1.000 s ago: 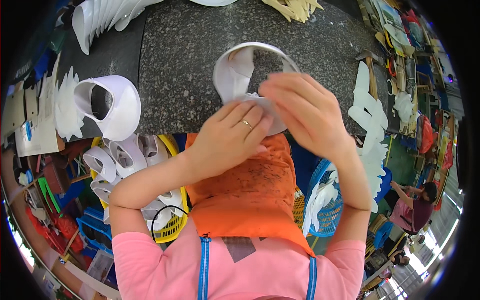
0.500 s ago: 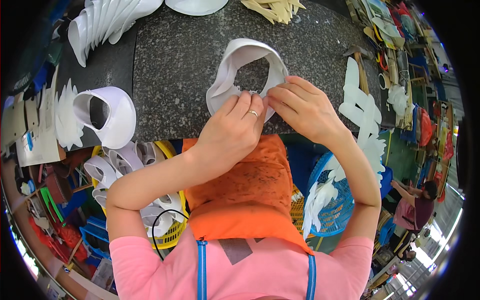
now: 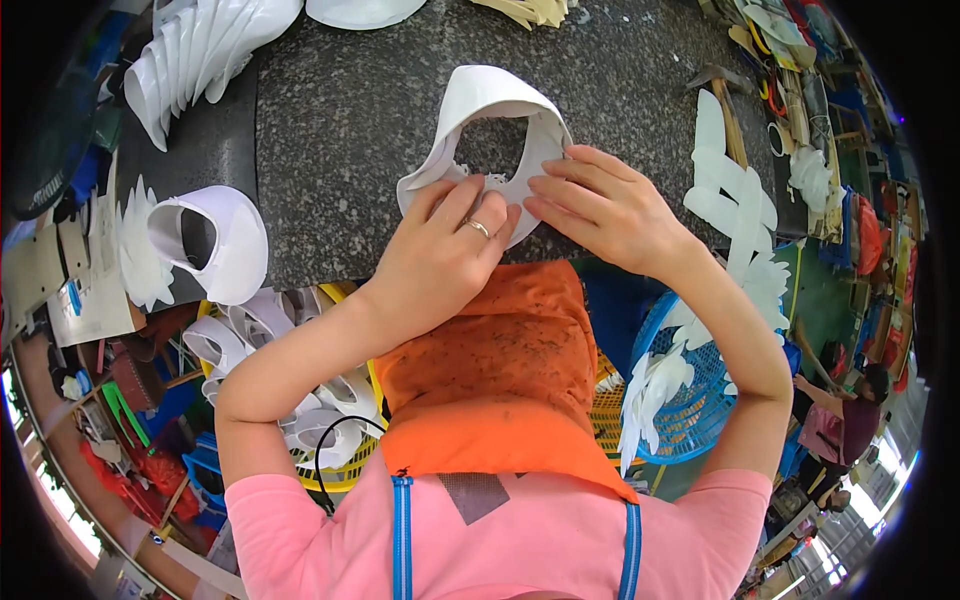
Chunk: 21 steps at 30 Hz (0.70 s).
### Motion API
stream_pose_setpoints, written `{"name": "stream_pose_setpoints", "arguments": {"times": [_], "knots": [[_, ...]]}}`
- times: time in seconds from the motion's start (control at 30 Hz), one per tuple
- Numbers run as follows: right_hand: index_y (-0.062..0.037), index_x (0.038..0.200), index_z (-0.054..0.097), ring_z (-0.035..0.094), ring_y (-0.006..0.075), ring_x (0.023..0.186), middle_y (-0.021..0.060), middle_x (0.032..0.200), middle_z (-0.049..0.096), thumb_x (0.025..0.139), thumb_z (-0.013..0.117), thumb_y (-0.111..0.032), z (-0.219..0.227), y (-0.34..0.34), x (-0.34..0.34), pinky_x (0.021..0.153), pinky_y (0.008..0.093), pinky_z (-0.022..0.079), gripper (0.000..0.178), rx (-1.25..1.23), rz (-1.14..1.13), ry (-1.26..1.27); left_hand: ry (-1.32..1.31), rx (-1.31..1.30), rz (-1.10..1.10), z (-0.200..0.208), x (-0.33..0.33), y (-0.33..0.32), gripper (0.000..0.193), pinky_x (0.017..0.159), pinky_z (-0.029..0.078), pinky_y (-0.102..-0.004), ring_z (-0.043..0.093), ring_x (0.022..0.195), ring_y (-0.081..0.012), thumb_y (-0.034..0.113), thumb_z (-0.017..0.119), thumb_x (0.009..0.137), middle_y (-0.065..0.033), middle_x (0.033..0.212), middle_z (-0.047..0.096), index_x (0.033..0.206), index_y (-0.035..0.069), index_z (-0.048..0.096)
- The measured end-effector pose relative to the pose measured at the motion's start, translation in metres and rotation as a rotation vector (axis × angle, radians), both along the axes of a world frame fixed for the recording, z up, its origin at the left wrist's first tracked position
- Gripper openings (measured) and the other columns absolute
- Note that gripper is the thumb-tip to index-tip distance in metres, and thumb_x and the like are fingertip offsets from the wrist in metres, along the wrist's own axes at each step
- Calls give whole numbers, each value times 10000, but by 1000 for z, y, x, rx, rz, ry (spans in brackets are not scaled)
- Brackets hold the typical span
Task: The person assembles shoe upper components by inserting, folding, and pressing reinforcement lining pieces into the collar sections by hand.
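Observation:
A white shoe upper (image 3: 490,90), curved into a ring, stands on the dark speckled worktop (image 3: 340,150) in front of me. My left hand (image 3: 435,250) is closed on its near left edge, with the thumb beneath and the fingers curled over the rim. At the right side my right hand (image 3: 620,215) pinches the edge, its fingertips on the rim. Small ragged bits show along the inner near edge, between the hands. Another white upper (image 3: 235,235) stands at the worktop's left.
Nested white uppers (image 3: 190,60) lie far left. A hammer (image 3: 732,110) and flat white pieces (image 3: 715,180) are at the right. Below the edge, a yellow basket (image 3: 365,465) holds uppers, and a blue basket (image 3: 690,435) holds white cut pieces. A person (image 3: 860,425) is at far right.
The view has shifted slightly. My left hand has moved a little left along the near edge, and the upper has tilted a little. Both hands stay on it.

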State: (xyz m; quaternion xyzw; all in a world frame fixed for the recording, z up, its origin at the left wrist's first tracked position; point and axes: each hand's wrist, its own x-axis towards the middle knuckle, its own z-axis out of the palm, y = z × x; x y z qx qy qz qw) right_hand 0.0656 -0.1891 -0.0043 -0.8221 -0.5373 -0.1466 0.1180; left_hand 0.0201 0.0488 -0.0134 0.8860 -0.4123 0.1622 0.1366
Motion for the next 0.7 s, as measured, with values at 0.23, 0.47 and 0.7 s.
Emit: {"name": "stream_pose_setpoints", "arguments": {"times": [0.23, 0.47, 0.7], "knots": [[-1, 958, 668, 605, 261, 1059, 114, 1018, 641, 707, 605, -105, 3, 20, -32, 1036, 409, 434, 279, -28, -246, -51, -57, 23, -105, 0, -3, 14, 329, 863, 522, -399, 605, 1031, -298, 97, 609, 699, -129, 1045, 615, 1009, 5, 668], [-15, 1029, 626, 627, 241, 906, 80, 951, 605, 704, 643, -52, 5, 45, -48, 943, 391, 489, 328, 231, -327, 180, -155, -21, -105, 6, 1, 38, 214, 797, 543, -392, 653, 918, -281, 81, 630, 666, -120, 942, 654, 860, -2, 662], [-82, 944, 673, 595, 238, 842, 46, 888, 583, 677, 635, -2, -17, 52, -47, 684, 317, 528, 281, 407, -326, 328, -87, -89, -65, 8, 3, 43, 223, 732, 540, -376, 662, 889, -260, 75, 649, 665, -93, 919, 654, 877, 7, 659]]}}
